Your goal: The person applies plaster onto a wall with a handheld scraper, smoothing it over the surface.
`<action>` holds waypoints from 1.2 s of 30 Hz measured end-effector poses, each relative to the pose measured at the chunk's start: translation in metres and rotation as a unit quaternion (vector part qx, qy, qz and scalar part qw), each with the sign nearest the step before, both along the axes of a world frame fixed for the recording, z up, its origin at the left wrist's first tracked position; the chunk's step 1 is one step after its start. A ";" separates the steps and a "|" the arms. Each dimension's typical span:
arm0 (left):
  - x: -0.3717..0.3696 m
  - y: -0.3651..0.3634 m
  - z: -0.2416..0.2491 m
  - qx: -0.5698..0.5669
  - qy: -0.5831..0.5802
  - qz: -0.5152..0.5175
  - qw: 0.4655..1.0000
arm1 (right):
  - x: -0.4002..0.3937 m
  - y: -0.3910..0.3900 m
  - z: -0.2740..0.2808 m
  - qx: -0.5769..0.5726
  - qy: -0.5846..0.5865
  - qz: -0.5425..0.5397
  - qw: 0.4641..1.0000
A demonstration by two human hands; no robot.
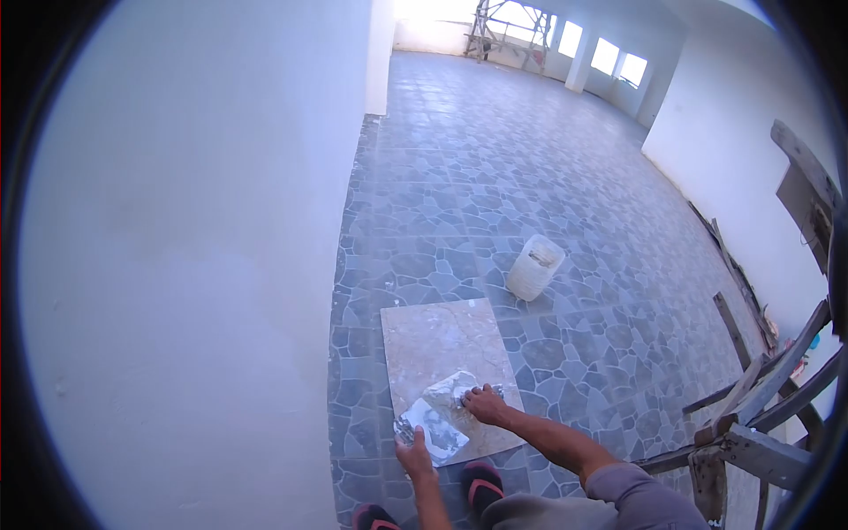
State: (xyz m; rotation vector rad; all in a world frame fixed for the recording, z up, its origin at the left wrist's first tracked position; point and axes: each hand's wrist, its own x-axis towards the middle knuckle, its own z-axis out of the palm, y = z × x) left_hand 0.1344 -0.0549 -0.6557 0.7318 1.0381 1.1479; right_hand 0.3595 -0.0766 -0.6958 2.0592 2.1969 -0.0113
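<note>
Head: board (433,331) rests on tiles (521,199), apparently scaffolding (482,31) beyond.

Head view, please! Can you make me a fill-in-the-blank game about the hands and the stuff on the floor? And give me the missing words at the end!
1. The whitish container is on the room's stone-patterned ____.
2. The left hand holds the white-smeared board with its ____ on top.
3. The right hand is nearer to the container than the ____ hand is.

Missing words: floor; thumb; left.
</note>
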 end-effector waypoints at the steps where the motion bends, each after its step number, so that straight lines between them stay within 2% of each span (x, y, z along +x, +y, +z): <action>1: 0.000 0.000 -0.003 0.005 0.002 -0.002 1.000 | 0.003 -0.001 -0.005 -0.023 0.008 -0.005 1.000; 2: -0.002 0.000 -0.006 0.010 0.005 -0.001 1.000 | 0.001 -0.001 0.005 -0.045 0.018 -0.007 0.999; 5: -0.006 0.006 -0.013 0.014 0.027 -0.002 1.000 | -0.009 0.003 0.039 0.010 0.031 -0.057 0.998; 8: -0.009 0.003 0.000 -0.014 -0.011 0.001 1.000 | -0.024 -0.001 0.013 0.129 -0.016 -0.010 0.991; 10: -0.012 0.000 -0.003 -0.003 -0.009 0.002 1.000 | -0.025 -0.008 -0.020 0.057 0.004 0.022 0.998; 13: -0.014 0.010 -0.006 0.013 -0.008 0.025 1.000 | -0.026 -0.001 -0.001 -0.028 0.022 0.034 0.999; 14: -0.017 0.007 -0.008 0.006 0.000 0.032 0.999 | -0.026 0.003 0.014 -0.020 0.041 0.010 0.999; 16: -0.023 0.007 -0.001 -0.041 -0.017 0.021 0.999 | -0.030 0.006 0.024 0.085 0.036 -0.017 0.996; 17: -0.024 0.009 -0.005 -0.034 0.014 0.021 0.999 | -0.033 0.008 0.021 0.159 0.028 -0.013 0.987; 20: -0.024 0.011 -0.003 -0.049 0.016 0.014 0.999 | -0.034 0.009 -0.024 0.102 0.004 0.061 0.993; 22: -0.024 0.011 -0.003 -0.055 0.005 0.026 0.998 | -0.034 0.013 -0.010 -0.012 0.021 0.042 0.999; 24: -0.027 0.015 -0.011 -0.058 -0.007 0.021 0.998 | -0.032 0.018 0.017 0.002 0.065 0.035 0.997; 25: -0.028 0.014 -0.014 -0.059 -0.014 0.017 0.998 | -0.036 0.018 0.026 0.030 0.040 0.016 0.999; 28: -0.028 0.013 -0.021 -0.052 -0.005 0.016 0.999 | -0.046 0.014 0.019 0.157 0.017 0.011 0.987; 30: -0.027 0.014 -0.024 -0.057 -0.001 0.017 0.998 | -0.050 0.010 -0.009 0.087 0.001 0.081 0.993; 32: -0.029 0.015 -0.024 -0.053 0.007 0.017 0.998 | -0.049 0.012 -0.006 -0.040 0.002 0.079 0.996; 35: -0.032 0.013 -0.025 -0.050 0.023 0.023 0.998 | -0.065 0.022 0.043 -0.062 -0.006 0.007 0.998; 36: -0.033 0.014 -0.024 -0.053 0.032 0.026 0.998 | -0.065 0.020 0.037 -0.011 -0.018 0.019 1.000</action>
